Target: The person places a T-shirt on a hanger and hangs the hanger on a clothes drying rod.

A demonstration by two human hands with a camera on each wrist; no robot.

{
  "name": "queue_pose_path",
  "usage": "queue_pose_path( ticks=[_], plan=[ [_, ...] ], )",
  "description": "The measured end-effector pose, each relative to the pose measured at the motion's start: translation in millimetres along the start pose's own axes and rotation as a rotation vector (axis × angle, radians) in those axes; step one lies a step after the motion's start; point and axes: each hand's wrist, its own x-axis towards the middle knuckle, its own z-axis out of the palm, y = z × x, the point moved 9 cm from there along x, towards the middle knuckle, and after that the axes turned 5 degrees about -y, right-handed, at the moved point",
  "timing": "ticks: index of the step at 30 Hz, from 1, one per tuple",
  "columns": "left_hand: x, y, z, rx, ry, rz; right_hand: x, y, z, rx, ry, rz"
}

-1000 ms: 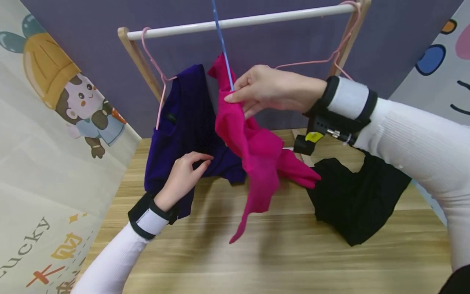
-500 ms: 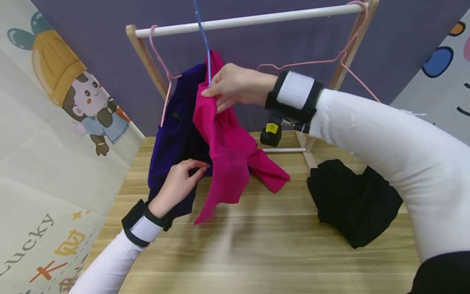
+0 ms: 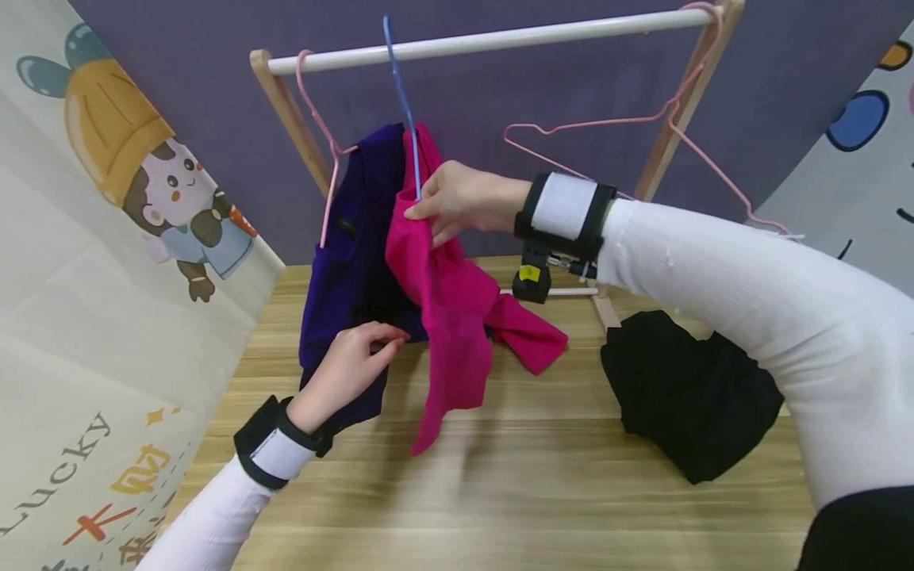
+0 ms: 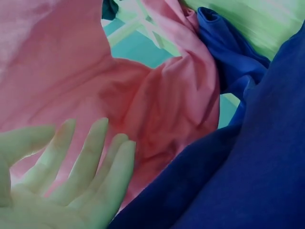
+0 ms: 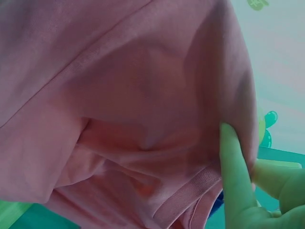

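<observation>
In the head view my right hand (image 3: 460,198) pinches the neckline of a bright pink shirt (image 3: 457,317), beside the stem of a blue hanger (image 3: 402,95). The right wrist view has finger and thumb on the shirt's cloth (image 5: 143,95) near its ribbed neck edge. The hanger's hook stands at the white rail (image 3: 500,38); I cannot tell whether it rests there. My left hand (image 3: 353,361) lies relaxed before a navy garment (image 3: 350,238) that hangs on a pink hanger (image 3: 332,147). Its fingers (image 4: 90,152) hold nothing, near the pink cloth (image 4: 157,100).
Another pink hanger (image 3: 607,123) hangs from the rail's right end, with no garment on it. A black garment (image 3: 689,388) lies on the wooden table (image 3: 571,507) at the right. Wooden posts (image 3: 293,119) bear the rail. Printed curtains (image 3: 107,333) stand at both sides.
My right hand has carried the pink shirt and blue hanger left towards the navy garment, then lowered them slightly, bringing the hook's top into view. The left hand has barely moved.
</observation>
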Motion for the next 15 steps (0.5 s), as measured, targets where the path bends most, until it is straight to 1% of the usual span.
queue_pose_path(
  ticks=[7, 15],
  plan=[
    [-1.8, 5.0, 8.5, 0.015, -0.051, 0.026, 1.9, 13.2, 4.1, -0.027, -0.026, 0.018],
    [-2.3, 8.9, 19.8, 0.021, -0.144, 0.054, -0.4, 20.8, 3.3, -0.061, -0.017, 0.008]
  ],
)
